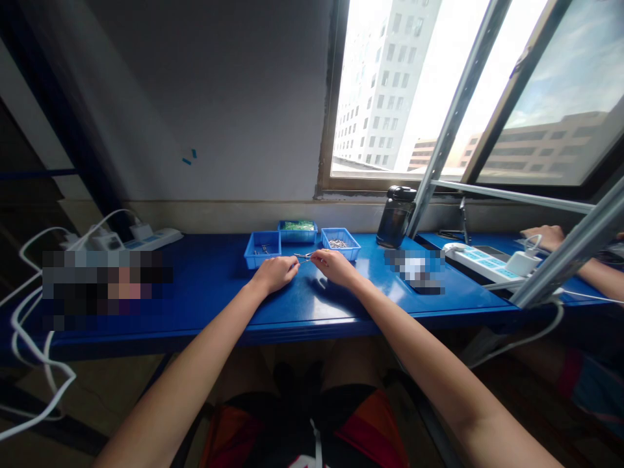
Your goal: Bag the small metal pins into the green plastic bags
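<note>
My left hand [276, 272] and my right hand [333, 266] rest on a blue table [302, 305], fingers curled and pinched. Between the two hands runs a thin metal part [305, 257], held at both ends by the fingertips. Just behind the hands stand three small blue trays: the left tray [262, 249] with a few small metal pieces, the middle tray [298, 231] with green parts, and the right tray [340, 243] with many small metal parts.
A dark jar [396, 217] stands at the back right of the trays. White power strips lie at the left [146, 239] and the right [482, 261], with loose white cables. Another person's hand [543, 236] rests at the far right. A metal frame strut [565, 260] crosses there.
</note>
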Demonstrator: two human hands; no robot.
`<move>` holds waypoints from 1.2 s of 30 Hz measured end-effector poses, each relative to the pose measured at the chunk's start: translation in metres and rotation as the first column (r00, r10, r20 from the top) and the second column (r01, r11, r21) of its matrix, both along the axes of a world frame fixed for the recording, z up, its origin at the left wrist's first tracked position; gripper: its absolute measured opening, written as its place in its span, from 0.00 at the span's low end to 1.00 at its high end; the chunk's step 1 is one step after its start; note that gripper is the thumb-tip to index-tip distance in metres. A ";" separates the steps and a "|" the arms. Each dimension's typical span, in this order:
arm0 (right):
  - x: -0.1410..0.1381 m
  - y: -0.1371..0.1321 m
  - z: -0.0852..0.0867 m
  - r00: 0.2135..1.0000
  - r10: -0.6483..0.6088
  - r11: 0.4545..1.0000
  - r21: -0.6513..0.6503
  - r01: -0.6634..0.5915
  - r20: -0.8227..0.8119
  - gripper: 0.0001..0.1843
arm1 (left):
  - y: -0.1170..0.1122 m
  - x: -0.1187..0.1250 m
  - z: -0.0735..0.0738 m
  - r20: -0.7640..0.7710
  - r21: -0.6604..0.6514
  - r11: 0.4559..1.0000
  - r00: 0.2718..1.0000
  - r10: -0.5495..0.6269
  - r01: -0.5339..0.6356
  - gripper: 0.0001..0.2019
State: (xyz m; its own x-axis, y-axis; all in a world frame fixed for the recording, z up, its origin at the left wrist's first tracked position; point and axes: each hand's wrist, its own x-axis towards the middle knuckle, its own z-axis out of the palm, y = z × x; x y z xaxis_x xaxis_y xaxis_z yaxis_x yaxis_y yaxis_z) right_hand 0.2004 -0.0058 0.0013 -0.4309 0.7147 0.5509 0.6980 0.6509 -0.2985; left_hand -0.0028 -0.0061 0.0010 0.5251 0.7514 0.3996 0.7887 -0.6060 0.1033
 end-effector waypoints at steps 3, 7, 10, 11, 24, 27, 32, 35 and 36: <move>0.001 0.001 0.000 1.000 -0.008 1.000 0.022 0.008 -0.004 0.11 | 0.000 0.000 0.000 0.021 -0.005 1.000 1.000 0.001 -0.001 0.13; 0.001 0.001 -0.001 1.000 -0.015 1.000 0.012 0.015 0.002 0.09 | 0.000 0.000 0.001 0.056 -0.001 0.999 0.998 -0.032 0.033 0.12; 0.001 0.001 -0.003 1.000 0.003 1.000 -0.022 -0.002 0.025 0.07 | -0.002 0.001 0.003 0.067 0.032 0.997 0.995 -0.068 0.066 0.13; 0.000 0.002 -0.004 0.999 0.015 0.999 -0.033 -0.013 0.036 0.07 | -0.003 0.002 0.004 0.070 0.046 0.996 0.994 -0.084 0.081 0.13; -0.009 -0.002 -0.004 0.989 0.137 0.986 -0.092 -0.142 -0.063 0.06 | 0.000 0.004 0.000 0.114 0.044 0.977 0.971 -0.212 0.209 0.13; -0.010 -0.001 -0.005 0.988 0.133 0.983 -0.120 -0.142 -0.073 0.07 | -0.001 0.004 0.001 0.124 0.042 0.971 0.963 -0.240 0.236 0.12; -0.008 -0.004 0.000 0.997 0.073 0.983 -0.169 -0.073 -0.007 0.08 | -0.005 0.004 0.002 0.119 0.024 0.980 0.973 -0.198 0.196 0.08; -0.005 -0.009 0.007 0.998 0.061 0.983 -0.173 -0.063 -0.016 0.10 | -0.004 0.003 0.001 0.095 -0.002 0.992 0.987 -0.126 0.127 0.07; -0.004 -0.011 0.009 0.997 0.070 0.982 -0.174 -0.073 -0.021 0.10 | -0.004 0.003 0.001 0.078 -0.008 0.994 0.992 -0.104 0.105 0.08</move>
